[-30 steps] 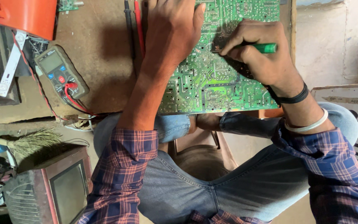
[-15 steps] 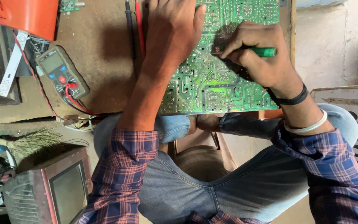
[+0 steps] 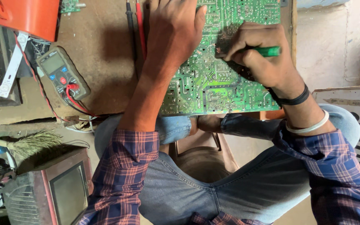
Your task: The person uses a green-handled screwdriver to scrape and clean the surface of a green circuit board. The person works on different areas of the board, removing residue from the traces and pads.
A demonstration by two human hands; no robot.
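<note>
- Hands first: the left hand lies flat, palm down and fingers together, pressing on the left part of a green circuit board; it grips nothing.
- Right hand is curled tight around a green-handled tool, whose handle sticks out to the right of the fist; the tip end is hidden under the fingers, down at the board's surface.
- Circuit board sits solder side up on the brown desk, at its near edge, just above the person's knees, between the two forearms.
- Two probes, one black probe and one red probe, lie side by side on the desk just left of the left hand.
- Multimeter, with red and black leads plugged in, rests tilted on the desk well to the left of the board.
- Orange object fills the top left corner; a white strip lies below it.
- Right wrist carries a black band and a white bangle; both sleeves are plaid, rolled or pushed back.
- Small brush and an old television set sit lower left, below the desk edge.
</note>
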